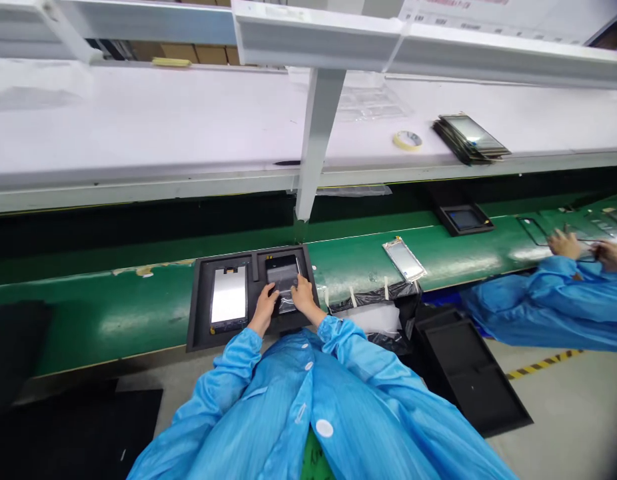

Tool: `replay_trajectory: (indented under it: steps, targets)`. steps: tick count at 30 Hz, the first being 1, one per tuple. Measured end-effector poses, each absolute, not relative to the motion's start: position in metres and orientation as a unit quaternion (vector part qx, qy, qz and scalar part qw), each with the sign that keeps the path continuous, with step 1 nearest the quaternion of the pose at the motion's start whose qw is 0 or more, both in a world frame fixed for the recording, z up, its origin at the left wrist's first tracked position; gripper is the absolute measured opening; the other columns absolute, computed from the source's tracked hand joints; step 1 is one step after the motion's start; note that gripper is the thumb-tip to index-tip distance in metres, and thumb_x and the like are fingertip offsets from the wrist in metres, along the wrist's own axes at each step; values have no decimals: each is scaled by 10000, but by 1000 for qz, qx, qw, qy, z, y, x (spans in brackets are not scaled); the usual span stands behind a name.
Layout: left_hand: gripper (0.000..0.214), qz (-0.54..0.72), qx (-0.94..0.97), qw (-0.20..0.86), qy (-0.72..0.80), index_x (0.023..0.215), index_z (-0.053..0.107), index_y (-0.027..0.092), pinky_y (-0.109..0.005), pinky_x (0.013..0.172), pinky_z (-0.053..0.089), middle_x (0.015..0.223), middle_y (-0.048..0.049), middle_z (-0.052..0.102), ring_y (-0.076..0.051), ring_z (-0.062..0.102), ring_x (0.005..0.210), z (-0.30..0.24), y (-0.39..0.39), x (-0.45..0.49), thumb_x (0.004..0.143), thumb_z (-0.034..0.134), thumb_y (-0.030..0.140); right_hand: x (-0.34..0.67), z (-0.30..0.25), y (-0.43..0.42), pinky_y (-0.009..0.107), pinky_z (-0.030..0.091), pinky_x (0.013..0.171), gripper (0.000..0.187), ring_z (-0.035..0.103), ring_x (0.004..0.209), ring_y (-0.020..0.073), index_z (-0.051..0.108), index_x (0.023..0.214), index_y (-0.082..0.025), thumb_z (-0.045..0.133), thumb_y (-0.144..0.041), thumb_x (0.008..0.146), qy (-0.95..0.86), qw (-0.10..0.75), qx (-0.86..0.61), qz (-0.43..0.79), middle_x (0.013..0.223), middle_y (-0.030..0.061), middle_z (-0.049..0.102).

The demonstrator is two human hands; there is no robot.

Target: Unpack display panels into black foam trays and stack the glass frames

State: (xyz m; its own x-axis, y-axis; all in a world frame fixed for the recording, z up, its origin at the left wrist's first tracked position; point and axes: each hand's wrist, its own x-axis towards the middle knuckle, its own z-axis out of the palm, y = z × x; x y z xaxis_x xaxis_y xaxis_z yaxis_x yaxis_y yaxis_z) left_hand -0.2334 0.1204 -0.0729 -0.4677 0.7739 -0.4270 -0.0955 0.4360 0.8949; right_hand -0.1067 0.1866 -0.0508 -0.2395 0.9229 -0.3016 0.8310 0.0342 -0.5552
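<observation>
A black two-pocket tray [201,313] lies on the green conveyor belt [113,313]. Its left pocket holds a shiny silver panel [229,295]. In the right pocket sits a dark screen panel [282,273]. My left hand [265,306] rests on the lower left edge of that dark panel, fingers curled on it. My right hand [303,292] presses on its lower right part, fingers bent down onto the surface. Both arms wear blue sleeves.
A loose screen panel [404,259] lies on the belt to the right, and a small black tray [464,219] beyond it. A co-worker's hands [583,248] work at far right. A tape roll [407,140] and stacked panels [469,137] sit on the white shelf. Empty black trays [468,373] stand beside me.
</observation>
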Motion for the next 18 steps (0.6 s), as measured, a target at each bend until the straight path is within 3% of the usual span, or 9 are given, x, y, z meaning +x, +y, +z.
replay_trajectory:
  steps: [6,10,15,18]
  targets:
    - [537,315,394,452,735,1424,554,150,-496,1263,167,1669,-196,284,-316,156,1579,-73,106,-234,909,592,298,-101,-51,167,462,306,1222,592,308,1518,333,426,1517,1,502,-216,972,-734,31,-595,325,1602,277,340]
    - [553,200,513,383,741,1418,559,96,-534,1247,198,1668,-256,232,-374,169,1568,-81,102,-233,916,570,327,-85,-45,162,462,314,1231,604,288,1526,341,466,1493,-8,574,-252,950,-749,26,-551,367,1601,272,345]
    - [560,174,529,329,763,1402,569,85,-544,1225,247,1632,-272,295,-390,202,1557,-91,99,-225,961,458,412,-16,-46,168,354,344,1226,441,401,1480,205,579,1414,-112,480,-203,994,-782,179,-469,369,1546,159,487]
    - [603,166,528,294,780,1390,575,63,-567,1200,288,1588,-307,330,-431,268,1525,-97,101,-220,962,415,456,59,-54,192,359,326,1233,444,412,1472,209,577,1412,-98,478,-166,984,-763,177,-527,331,1555,174,470]
